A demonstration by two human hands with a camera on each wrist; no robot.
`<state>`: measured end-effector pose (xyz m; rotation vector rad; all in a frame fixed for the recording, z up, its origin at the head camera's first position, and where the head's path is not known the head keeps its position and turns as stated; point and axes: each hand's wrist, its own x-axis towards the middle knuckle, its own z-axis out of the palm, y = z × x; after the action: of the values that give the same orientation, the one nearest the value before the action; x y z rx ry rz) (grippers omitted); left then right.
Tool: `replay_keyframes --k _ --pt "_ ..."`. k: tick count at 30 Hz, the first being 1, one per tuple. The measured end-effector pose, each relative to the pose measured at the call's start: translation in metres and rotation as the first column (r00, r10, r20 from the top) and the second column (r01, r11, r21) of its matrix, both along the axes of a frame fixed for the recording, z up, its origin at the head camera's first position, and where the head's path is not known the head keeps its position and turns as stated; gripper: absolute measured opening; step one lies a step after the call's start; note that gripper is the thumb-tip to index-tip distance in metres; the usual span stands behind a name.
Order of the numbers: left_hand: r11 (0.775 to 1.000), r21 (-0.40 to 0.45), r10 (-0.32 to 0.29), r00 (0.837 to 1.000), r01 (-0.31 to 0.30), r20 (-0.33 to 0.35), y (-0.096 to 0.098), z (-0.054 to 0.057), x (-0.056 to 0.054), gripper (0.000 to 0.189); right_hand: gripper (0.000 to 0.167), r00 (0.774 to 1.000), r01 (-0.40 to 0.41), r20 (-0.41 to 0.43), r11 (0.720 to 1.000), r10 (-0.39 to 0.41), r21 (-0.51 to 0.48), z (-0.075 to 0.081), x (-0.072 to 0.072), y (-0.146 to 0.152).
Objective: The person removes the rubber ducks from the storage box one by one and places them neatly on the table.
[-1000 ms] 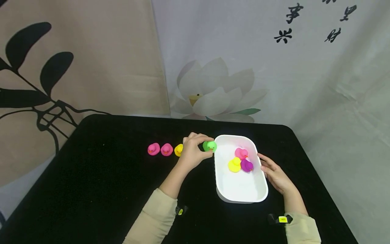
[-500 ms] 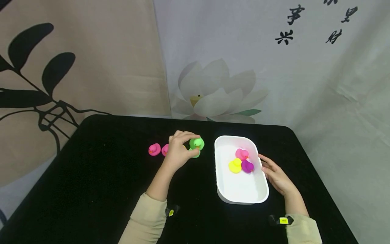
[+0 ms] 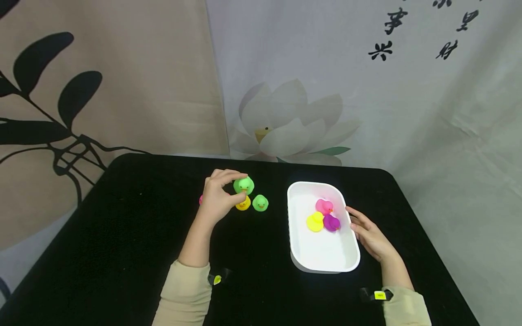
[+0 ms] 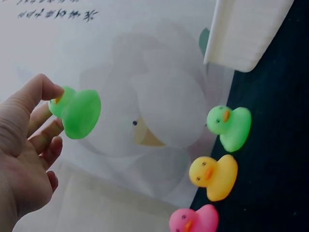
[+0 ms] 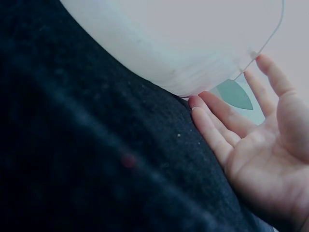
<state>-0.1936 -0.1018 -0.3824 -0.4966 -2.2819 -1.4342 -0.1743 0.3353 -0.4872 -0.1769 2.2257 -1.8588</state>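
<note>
My left hand [image 3: 218,197] pinches a green rubber duck [image 4: 81,113] between thumb and fingertips, lifted off the table. Below it on the cloth stand a yellow duck [image 4: 214,178], a second green duck [image 3: 260,203] and a pink duck [image 4: 194,220]; the hand partly covers the row in the head view. To the right, a white plastic tub [image 3: 322,253] contains a pink duck [image 3: 324,207], a yellow duck [image 3: 315,222] and a purple duck [image 3: 331,222]. The fingertips of my right hand [image 3: 371,235] touch the tub's right side, the fingers fairly straight.
A black cloth [image 3: 122,253] covers the table. Behind its far edge hangs a pale curtain [image 3: 285,54] with a printed lotus and dark leaves. The tub occupies the right half of the table.
The left hand has moved left with the green duck, away from the tub's left rim to above the row, and the second green duck is now uncovered. The right hand has stayed put.
</note>
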Motion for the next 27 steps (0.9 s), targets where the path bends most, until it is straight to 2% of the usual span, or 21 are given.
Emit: replay_keyframes --k 18,27 --pt "0.995 0.056 0.073 0.989 -0.081 0.13 -0.046 0.003 0.005 0.037 0.057 1.0 0.004 0.001 1.0 -0.004 -0.001 -0.001 0.0 0.0" --pt "0.989 0.081 0.112 0.981 -0.126 0.157 -0.069 -0.003 0.004 0.037 0.057 1.0 -0.002 -0.001 1.0 0.002 -0.005 -0.001 0.0 0.001"
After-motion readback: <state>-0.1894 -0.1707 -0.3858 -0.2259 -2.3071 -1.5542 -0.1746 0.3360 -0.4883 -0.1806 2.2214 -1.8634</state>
